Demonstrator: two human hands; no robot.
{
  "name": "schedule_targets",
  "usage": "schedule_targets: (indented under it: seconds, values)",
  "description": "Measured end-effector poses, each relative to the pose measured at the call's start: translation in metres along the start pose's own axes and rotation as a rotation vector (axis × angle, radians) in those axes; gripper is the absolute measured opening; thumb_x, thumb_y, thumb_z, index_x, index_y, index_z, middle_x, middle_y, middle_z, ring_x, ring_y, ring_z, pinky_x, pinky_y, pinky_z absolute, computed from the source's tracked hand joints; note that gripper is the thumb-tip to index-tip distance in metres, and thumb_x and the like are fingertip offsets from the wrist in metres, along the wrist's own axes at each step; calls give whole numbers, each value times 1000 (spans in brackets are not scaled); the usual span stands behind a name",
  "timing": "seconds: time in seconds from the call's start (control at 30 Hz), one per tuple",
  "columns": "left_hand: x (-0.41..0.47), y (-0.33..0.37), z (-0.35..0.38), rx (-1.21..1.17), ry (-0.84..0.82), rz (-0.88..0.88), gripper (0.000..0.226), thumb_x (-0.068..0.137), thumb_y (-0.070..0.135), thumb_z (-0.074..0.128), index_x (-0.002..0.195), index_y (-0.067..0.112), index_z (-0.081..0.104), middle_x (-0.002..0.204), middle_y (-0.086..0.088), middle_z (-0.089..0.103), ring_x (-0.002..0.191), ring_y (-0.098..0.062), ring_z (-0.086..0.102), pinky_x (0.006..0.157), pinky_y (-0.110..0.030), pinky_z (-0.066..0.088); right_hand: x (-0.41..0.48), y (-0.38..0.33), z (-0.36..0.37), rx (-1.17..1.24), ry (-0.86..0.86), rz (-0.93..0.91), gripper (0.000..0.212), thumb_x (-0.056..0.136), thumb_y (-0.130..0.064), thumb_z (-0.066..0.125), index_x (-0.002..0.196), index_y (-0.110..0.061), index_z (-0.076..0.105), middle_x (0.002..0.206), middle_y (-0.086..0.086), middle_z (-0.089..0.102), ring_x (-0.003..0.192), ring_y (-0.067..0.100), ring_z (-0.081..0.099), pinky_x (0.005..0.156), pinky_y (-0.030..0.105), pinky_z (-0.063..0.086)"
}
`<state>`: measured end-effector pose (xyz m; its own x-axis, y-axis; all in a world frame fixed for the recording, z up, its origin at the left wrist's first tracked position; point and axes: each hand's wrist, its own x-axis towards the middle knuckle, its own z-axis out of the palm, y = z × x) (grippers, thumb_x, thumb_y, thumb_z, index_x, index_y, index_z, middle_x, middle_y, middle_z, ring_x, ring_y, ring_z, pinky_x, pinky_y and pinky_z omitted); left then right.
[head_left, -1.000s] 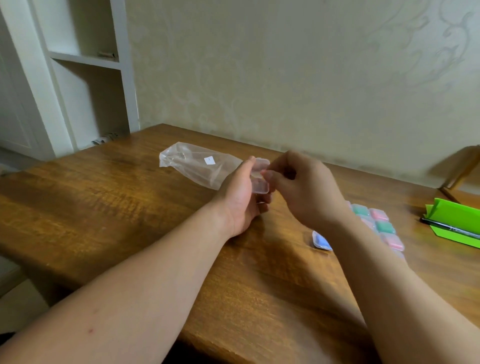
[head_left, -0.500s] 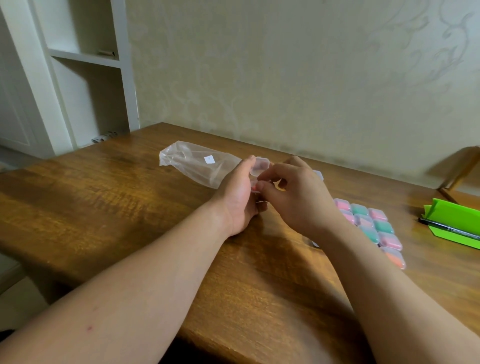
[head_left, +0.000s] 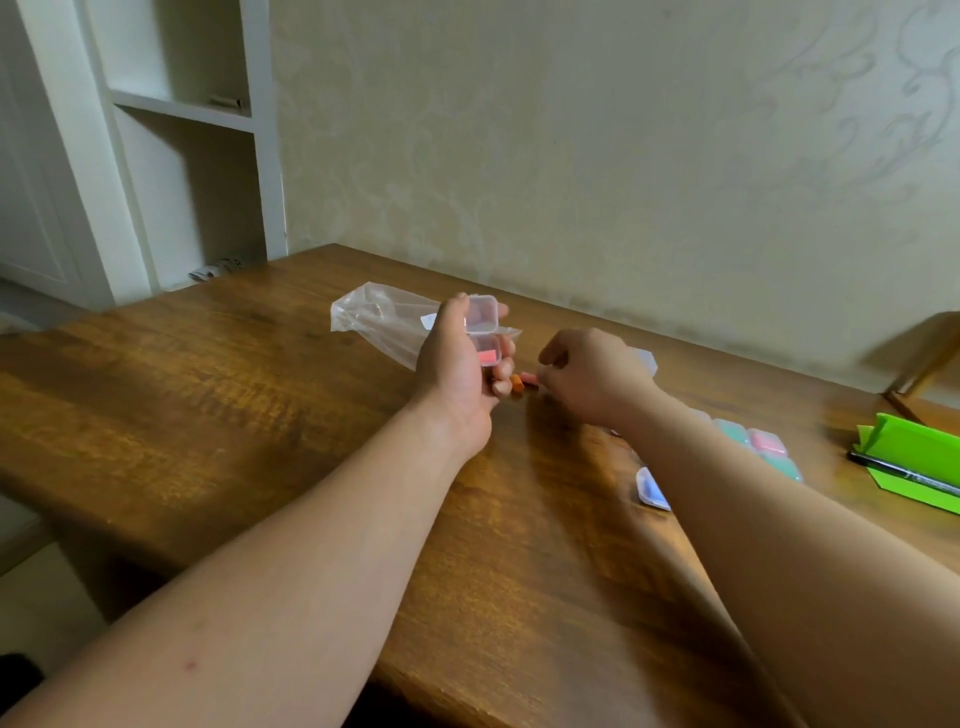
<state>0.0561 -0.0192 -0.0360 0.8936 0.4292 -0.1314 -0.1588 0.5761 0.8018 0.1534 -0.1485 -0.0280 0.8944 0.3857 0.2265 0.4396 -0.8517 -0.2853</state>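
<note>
Left hand grips the open little box above the tabletop near its far edge, and the loose pieces lie on the wood just right of its fingertips, right hand closest, fingers curled down at them, pinching one or not, I can't tell.

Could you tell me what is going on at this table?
A person's left hand holds a small clear box with its lid open and a pink piece inside. The right hand reaches for loose orange and pink pieces on the table. A plastic bag lies behind; more small boxes sit to the right.
</note>
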Motion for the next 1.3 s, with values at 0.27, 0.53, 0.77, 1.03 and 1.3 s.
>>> schedule_targets:
  seconds: [0.27, 0.53, 0.77, 1.03, 1.3]
  values:
    - [-1, 0, 1, 22, -29, 0, 37, 106, 39, 48, 111, 12, 73, 72, -5, 61, 54, -14, 48, 52, -27, 34, 12, -8, 13, -55, -53, 17, 14, 97, -41, 70, 101, -28, 75, 100, -4, 73, 92, 22, 67, 80, 41, 61]
    - [-7, -5, 6, 140, -166, -41, 38, 105, 39, 49, 111, 13, 75, 73, -7, 63, 57, -15, 51, 55, -29, 39, -26, 14, -14, 205, 165, 42, 13, 99, -36, 70, 99, -24, 73, 94, -7, 72, 85, 15, 63, 67, 32, 47]
    - [-9, -19, 13, 268, -180, -69, 47, 111, 49, 44, 122, 14, 73, 82, -9, 65, 68, -19, 56, 59, -31, 45, -66, 5, -29, 556, 347, -53, 9, 98, -35, 72, 99, -26, 75, 88, -12, 74, 83, 6, 67, 68, 24, 47]
    - [-10, -26, 16, 265, -282, -49, 48, 116, 44, 37, 132, 11, 68, 72, -3, 59, 60, -15, 54, 61, -35, 40, -72, 1, -22, 412, 287, -210, 5, 92, -29, 76, 94, -34, 78, 96, -9, 62, 89, 5, 60, 73, 24, 46]
    - [-7, -26, 13, 280, -285, -52, 48, 115, 45, 38, 132, 13, 70, 71, -3, 61, 62, -16, 53, 63, -36, 42, -73, 0, -20, 366, 268, -221, 9, 92, -32, 76, 99, -34, 80, 99, -8, 61, 90, 5, 60, 77, 27, 48]
